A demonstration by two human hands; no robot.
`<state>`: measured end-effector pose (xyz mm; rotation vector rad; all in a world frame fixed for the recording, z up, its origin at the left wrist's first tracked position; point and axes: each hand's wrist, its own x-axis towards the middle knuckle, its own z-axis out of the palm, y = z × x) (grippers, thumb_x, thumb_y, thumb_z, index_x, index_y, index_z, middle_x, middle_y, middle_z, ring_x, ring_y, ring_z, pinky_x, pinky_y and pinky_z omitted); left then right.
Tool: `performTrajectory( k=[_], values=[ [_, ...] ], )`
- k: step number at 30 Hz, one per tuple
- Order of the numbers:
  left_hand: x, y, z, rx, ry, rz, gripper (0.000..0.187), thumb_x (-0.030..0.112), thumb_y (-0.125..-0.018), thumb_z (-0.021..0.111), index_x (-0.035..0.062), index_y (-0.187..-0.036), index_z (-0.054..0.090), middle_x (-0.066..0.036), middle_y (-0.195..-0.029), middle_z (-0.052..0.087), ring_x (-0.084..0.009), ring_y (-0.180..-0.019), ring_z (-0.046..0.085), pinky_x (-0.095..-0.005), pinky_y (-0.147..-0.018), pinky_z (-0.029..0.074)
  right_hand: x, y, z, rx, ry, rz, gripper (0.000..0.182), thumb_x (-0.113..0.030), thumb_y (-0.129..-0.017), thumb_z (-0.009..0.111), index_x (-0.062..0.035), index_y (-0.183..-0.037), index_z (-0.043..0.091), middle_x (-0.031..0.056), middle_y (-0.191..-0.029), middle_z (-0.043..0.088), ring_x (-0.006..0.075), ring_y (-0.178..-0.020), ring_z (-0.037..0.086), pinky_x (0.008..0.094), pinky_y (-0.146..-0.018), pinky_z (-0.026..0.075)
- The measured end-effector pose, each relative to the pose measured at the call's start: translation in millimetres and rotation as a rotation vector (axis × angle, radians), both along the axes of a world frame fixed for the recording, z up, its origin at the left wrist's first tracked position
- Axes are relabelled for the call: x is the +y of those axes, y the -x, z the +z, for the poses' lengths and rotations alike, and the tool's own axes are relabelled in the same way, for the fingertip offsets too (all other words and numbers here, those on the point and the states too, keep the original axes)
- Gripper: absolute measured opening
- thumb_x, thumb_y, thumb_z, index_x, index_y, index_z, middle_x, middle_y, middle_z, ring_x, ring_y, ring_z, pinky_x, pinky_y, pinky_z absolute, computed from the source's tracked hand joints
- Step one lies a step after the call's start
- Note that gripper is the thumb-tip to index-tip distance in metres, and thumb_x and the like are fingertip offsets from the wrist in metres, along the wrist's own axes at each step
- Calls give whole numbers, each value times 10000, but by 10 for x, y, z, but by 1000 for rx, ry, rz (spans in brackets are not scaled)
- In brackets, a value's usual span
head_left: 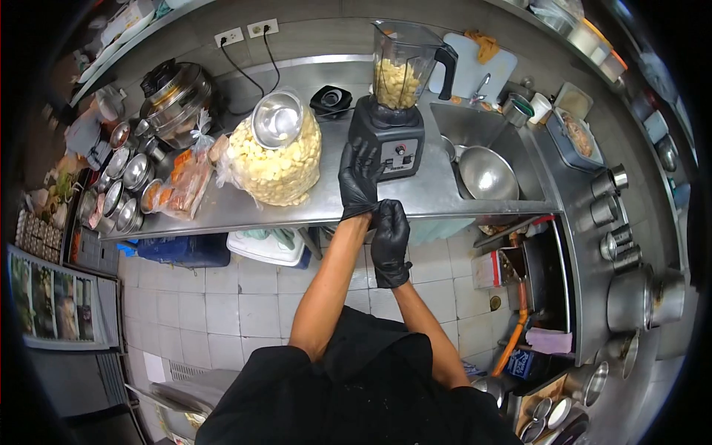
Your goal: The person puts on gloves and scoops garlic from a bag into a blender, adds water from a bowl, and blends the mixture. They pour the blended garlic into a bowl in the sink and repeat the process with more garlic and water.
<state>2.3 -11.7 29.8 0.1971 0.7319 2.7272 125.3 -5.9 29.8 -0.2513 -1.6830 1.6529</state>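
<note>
Both of my hands wear black gloves. My left hand [359, 180] is stretched out flat in front of the blender base [397, 130], its fingers extended and holding nothing. At its wrist, my right hand [390, 236] is closed on the cuff of the left glove [358, 211]. On the blender base stands a clear pitcher [404, 48] partly filled with pale yellow chunks [397, 83]. To the left, a big plastic bag [274, 174] of similar pale pieces sits on the counter, with a metal bowl [277, 121] resting on top.
A steel counter [326, 194] runs across, with a sink at right holding a large metal bowl [488, 173]. Bagged orange and pink food [184, 182] and several small metal bowls [126, 185] stand at left. Pots [630, 297] line the right side. Below are bins [185, 251].
</note>
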Motion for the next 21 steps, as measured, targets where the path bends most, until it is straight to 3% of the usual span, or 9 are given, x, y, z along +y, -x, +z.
performTrajectory(
  k=[3,8,12,14,15,16,18,19,21],
  values=[
    [-68,10,12,-202,-23,-109,523,436,-877,495,114,-1287,457,-68,-1287,467,-221,-1195,427,-385,-997,343,111,112,57,-62,65,225,99,-68,-910,514,-37,-816,507,-21,-763,519,42,-728,443,235,-653,420],
    [-83,59,-67,-260,61,2,373,390,-853,545,136,-1121,598,-19,-1092,564,-173,-957,517,-343,-871,415,290,161,25,-196,111,520,158,17,-800,634,-51,-825,494,-33,-768,498,50,-716,465,208,-664,424],
    [-84,66,-27,-390,-81,86,218,251,-844,593,118,-1011,639,-4,-875,563,-150,-822,552,-284,-836,454,282,228,-17,-53,24,202,174,28,-774,628,-40,-905,536,1,-758,505,67,-668,478,230,-623,433],
    [-90,91,7,-526,-71,76,193,192,-860,568,96,-1013,638,-10,-830,542,-149,-839,555,-288,-859,466,175,156,158,-259,-380,-99,302,52,-739,616,-36,-1021,558,20,-708,495,88,-621,468,246,-600,434],
    [-106,104,4,-455,-108,145,255,212,-895,520,79,-1099,596,-50,-977,568,-184,-991,550,-325,-939,434,122,154,231,-258,-415,-168,288,-3,-715,618,-36,-998,572,118,-726,563,214,-602,589,308,-572,478],
    [-141,128,-4,-453,-111,155,255,212,-895,520,79,-1099,596,-50,-977,568,-184,-991,550,-325,-939,434,114,176,139,-254,-416,-158,288,-3,-715,618,-36,-998,572,118,-726,563,214,-602,589,308,-572,478],
    [-220,142,-46,-142,-122,121,365,287,-923,473,66,-1212,517,-95,-1173,533,-223,-1155,484,-371,-1004,381,107,154,-142,-294,-715,-33,243,-16,-761,563,-29,-1003,587,158,-660,597,292,-583,599,367,-542,462],
    [-319,164,57,-135,-209,54,474,377,-937,418,64,-1292,432,-118,-1323,439,-247,-1253,398,-417,-1046,319,9,101,-87,-476,-869,31,138,-69,-783,542,-20,-901,595,198,-669,598,357,-600,600,439,-512,453],
    [-555,163,295,-20,-390,-15,624,527,-903,374,109,-1367,358,-135,-1402,335,-270,-1316,290,-460,-1076,231,-277,-61,-11,-507,-955,30,94,-68,-757,548,-36,-835,590,177,-604,580,339,-543,587,447,-492,445]
  ],
)
